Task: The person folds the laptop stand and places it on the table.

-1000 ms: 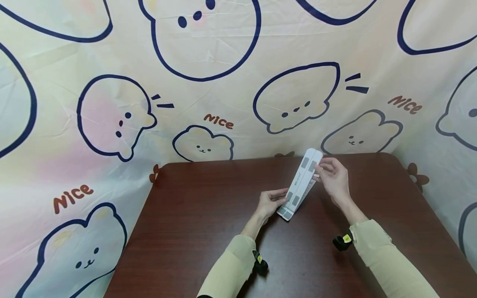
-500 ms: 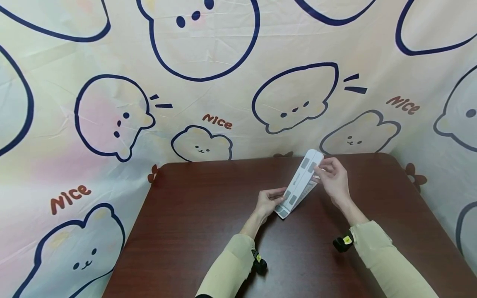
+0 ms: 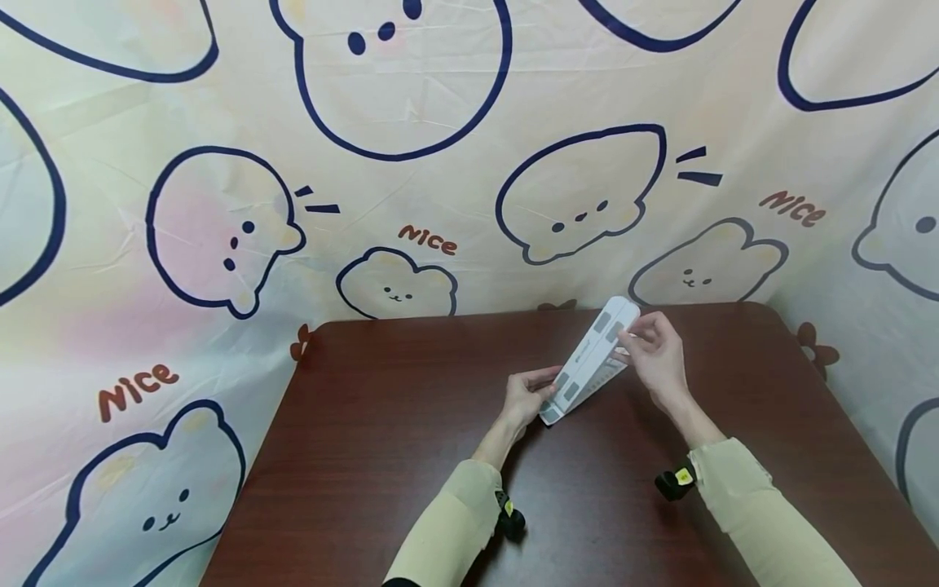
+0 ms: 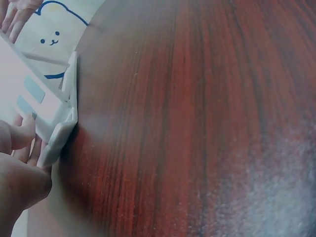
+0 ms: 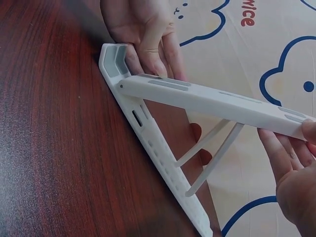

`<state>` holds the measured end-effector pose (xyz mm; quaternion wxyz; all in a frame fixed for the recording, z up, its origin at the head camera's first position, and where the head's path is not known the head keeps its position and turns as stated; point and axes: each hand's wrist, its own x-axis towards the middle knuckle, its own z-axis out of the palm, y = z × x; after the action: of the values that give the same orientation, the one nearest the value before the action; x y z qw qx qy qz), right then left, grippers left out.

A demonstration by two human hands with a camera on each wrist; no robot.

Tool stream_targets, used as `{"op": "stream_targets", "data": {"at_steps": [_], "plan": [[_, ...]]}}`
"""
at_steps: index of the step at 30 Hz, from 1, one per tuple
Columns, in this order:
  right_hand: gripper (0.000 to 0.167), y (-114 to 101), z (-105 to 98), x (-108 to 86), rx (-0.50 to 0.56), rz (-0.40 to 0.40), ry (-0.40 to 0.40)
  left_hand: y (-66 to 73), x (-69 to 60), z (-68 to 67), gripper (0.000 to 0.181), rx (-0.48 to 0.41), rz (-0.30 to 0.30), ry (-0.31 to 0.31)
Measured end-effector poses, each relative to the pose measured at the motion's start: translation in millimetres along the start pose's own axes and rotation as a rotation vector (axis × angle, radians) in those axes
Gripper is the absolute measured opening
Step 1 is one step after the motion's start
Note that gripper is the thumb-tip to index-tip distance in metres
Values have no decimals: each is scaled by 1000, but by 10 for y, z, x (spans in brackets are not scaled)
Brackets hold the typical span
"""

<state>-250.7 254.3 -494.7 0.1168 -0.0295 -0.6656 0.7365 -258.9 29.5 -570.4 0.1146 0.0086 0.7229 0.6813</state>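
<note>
A white folding laptop stand (image 3: pixel 587 359) with grey pads is tilted over the table, its two arms spread in a V. My left hand (image 3: pixel 522 399) pinches it near the hinged end, thumb on the padded arm. At the far end of that same arm, my right hand (image 3: pixel 655 355) grips between thumb and fingers. The right wrist view shows the row of notches on the lower arm (image 5: pixel 160 155) and a thin support strut (image 5: pixel 215 160) joining the two arms. In the left wrist view, the hinged end (image 4: pixel 61 131) hangs close to the tabletop.
The dark brown wooden table (image 3: pixel 381 424) stretches around both hands, with its back edge just beyond the stand. Behind it hangs a pale cloth (image 3: pixel 411 196) printed with cartoon bears. A black wrist camera (image 3: pixel 511 522) sits on the left cuff, another wrist camera (image 3: pixel 675 483) on the right.
The stand's hinged end has swung slightly left and away from me, with the left hand following. More of the lower arm shows. The right hand stays nearly still.
</note>
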Motion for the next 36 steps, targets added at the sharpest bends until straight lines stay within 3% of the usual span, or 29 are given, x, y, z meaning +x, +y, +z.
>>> {"op": "stream_targets", "data": {"at_steps": [16, 22, 27, 30, 33, 36], "plan": [[23, 31, -12, -30, -7, -16, -2, 30, -15, 6, 29, 46, -14, 34], [23, 24, -45, -35, -36, 4, -6, 52, -83, 2, 36, 120, 39, -12], [29, 16, -54, -44, -35, 15, -24, 69, -209, -67, 44, 249, 105, -40], [41, 9, -67, -45, -34, -3, -45, 28, -274, -110, 44, 348, 157, 3], [53, -2, -90, -39, -34, -29, -86, -8, -321, -146, 42, 403, 204, 92], [57, -27, -111, -25, -33, -46, -127, -11, -345, -177, 36, 400, 217, 177]]}}
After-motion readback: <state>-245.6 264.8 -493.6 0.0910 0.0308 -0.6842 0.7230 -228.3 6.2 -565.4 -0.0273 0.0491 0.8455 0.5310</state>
